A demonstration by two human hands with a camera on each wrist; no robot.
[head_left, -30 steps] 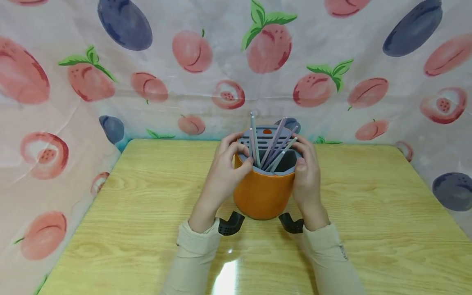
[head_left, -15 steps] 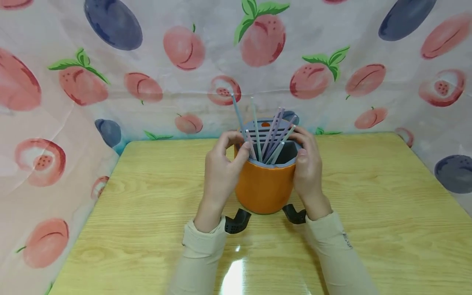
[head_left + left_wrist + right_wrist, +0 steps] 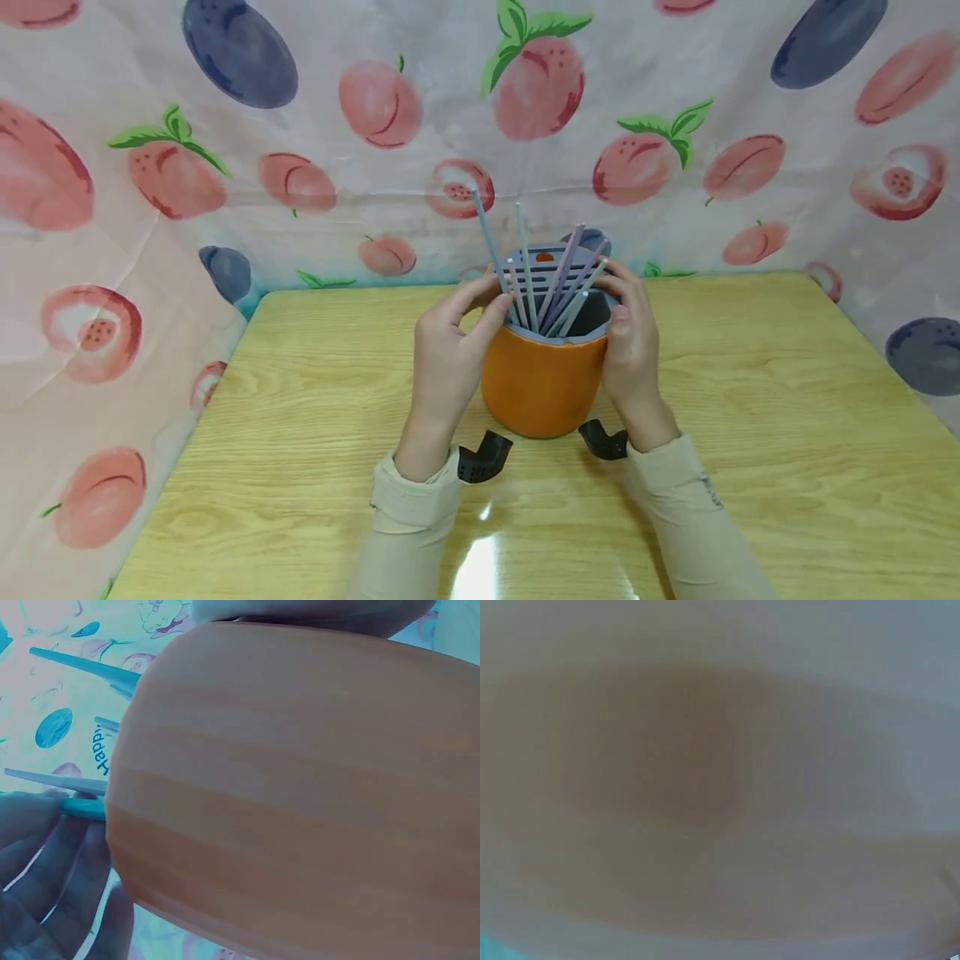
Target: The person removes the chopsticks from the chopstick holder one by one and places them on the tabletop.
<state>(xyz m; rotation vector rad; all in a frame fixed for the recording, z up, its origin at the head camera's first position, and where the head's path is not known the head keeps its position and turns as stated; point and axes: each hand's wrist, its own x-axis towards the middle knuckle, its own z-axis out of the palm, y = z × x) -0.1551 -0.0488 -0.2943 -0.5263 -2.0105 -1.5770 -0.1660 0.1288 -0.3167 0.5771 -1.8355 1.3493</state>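
Observation:
An orange utensil holder (image 3: 543,387) with a grey slotted top (image 3: 545,257) stands upright on the table. Several thin pastel chopsticks (image 3: 567,258) lean in its open compartment. My left hand (image 3: 448,358) pinches a blue chopstick (image 3: 487,237) between thumb and index finger at the holder's left rim; the stick leans left, its lower end hidden inside. My right hand (image 3: 632,358) grips the holder's right side, thumb near the rim. In the left wrist view, the holder's wall (image 3: 300,787) fills most of the picture, with fingers (image 3: 75,877) by a blue-green stick. The right wrist view is a close blur.
The wood-grain table (image 3: 300,417) reaches back to a fruit-printed cloth (image 3: 390,183) hung behind and at the sides. Black wrist-mounted pieces (image 3: 484,457) jut inward from both cuffs, close in front of the holder.
The blue chopstick has swung left, apart from the green one, and stands higher between my left thumb and finger. My right hand keeps its grip on the holder.

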